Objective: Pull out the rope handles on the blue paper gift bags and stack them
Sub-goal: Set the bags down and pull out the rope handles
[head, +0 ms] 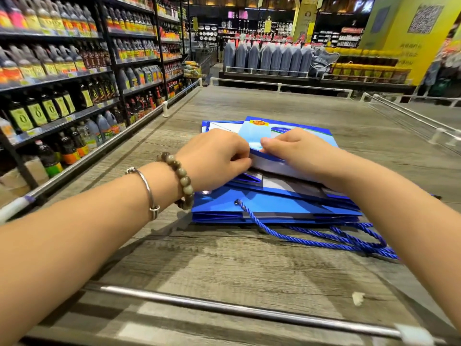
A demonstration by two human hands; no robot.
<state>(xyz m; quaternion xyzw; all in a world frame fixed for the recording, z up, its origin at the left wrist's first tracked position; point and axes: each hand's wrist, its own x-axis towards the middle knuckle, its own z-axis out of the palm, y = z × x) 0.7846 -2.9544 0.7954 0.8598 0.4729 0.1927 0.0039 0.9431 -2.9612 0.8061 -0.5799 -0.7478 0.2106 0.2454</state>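
Both hands are on the top bag (257,136), at its near edge, directly ahead of me and dead centre. The left hand (214,158) has its fingers curled in at the mouth, pinching. The right hand (296,151) clamps the same edge, thumb on top. They're nearly touching, neither clearly closer. The bag lies flat on the stack (262,208), mouth towards me, long axis running away across the table (224,265). Its ropes aren't showing. I reckon they're tucked inside the mouth, so the pull comes straight back towards me. Can't tell if the left fingers have rope or only paper, since the knuckles hide it. The bags below already have their rope handles (324,242) out, trailing near-right. All bags are flat, with nothing visible inside.
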